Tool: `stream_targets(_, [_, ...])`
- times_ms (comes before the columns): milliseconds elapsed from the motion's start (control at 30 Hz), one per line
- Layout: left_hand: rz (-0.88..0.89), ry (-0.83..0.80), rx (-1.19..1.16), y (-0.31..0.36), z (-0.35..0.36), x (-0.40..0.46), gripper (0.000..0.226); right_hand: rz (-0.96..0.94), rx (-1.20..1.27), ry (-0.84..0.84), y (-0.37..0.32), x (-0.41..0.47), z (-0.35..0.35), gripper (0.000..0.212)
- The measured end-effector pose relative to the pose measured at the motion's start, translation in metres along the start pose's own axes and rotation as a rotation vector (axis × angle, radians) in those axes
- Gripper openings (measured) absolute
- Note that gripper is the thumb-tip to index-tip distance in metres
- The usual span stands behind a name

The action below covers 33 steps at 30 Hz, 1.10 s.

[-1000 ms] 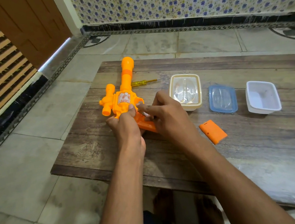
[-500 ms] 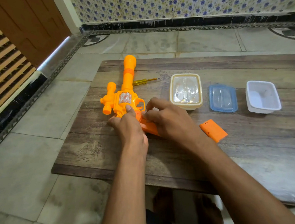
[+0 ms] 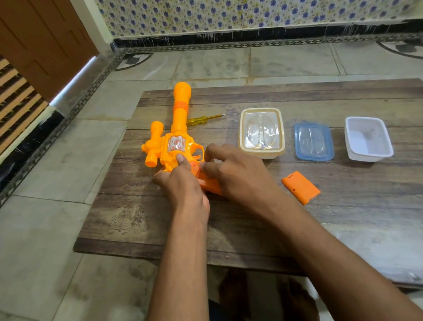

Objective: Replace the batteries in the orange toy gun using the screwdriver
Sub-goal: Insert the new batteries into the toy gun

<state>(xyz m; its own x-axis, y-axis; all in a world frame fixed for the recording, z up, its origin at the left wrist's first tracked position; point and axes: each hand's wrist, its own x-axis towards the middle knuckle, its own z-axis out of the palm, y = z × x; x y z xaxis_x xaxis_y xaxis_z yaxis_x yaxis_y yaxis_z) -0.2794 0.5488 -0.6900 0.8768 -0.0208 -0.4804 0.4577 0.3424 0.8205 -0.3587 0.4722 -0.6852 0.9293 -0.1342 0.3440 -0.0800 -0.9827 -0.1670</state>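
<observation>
The orange toy gun point(image 3: 175, 143) lies on the low wooden table point(image 3: 362, 198), barrel pointing away from me. My left hand point(image 3: 182, 186) grips the gun where the body meets the handle, thumb on the body. My right hand point(image 3: 235, 176) covers the handle from the right, fingertips curled against it; what they pinch is hidden. The orange battery cover point(image 3: 300, 187) lies loose on the table to the right of my right hand. A yellow screwdriver point(image 3: 203, 119) rests beyond the gun, beside the barrel.
A lidded cream container point(image 3: 261, 133), a blue lid point(image 3: 313, 141) and an open white tub point(image 3: 368, 137) stand in a row at the right. Tiled floor surrounds the table; a door and wall lie at the back left.
My right hand has shifted slightly lower onto the handle, its fingers curling closer. The gun and my left hand have barely moved.
</observation>
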Motion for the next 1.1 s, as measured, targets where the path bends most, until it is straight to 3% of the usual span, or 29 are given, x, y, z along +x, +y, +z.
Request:
stream_targets(333, [0.009,-0.011,0.038,-0.002,0.0,0.004,0.041,-0.022,0.013,-0.05,0.002,-0.008,-0.006,0.028])
stream_targets(433, [0.0,-0.018,0.028,-0.002,-0.003,0.008,0.037,-0.011,0.004,0.07,-0.002,-0.008,-0.004,0.027])
stream_targets(567, [0.006,-0.011,0.03,-0.003,-0.005,0.011,0.039,0.135,0.32,0.267,-0.012,0.0,-0.011,0.04])
stream_targets(700, [0.003,-0.01,0.027,-0.003,-0.005,0.01,0.038,0.283,0.577,0.333,-0.014,0.003,-0.016,0.023])
stream_targets(867, [-0.012,-0.037,0.018,-0.003,-0.005,0.012,0.033,0.335,0.634,0.144,-0.01,-0.002,-0.028,0.024])
stream_targets(1100, [-0.015,-0.019,0.0,-0.002,-0.004,0.013,0.035,0.229,0.459,-0.079,0.003,-0.003,-0.021,0.021])
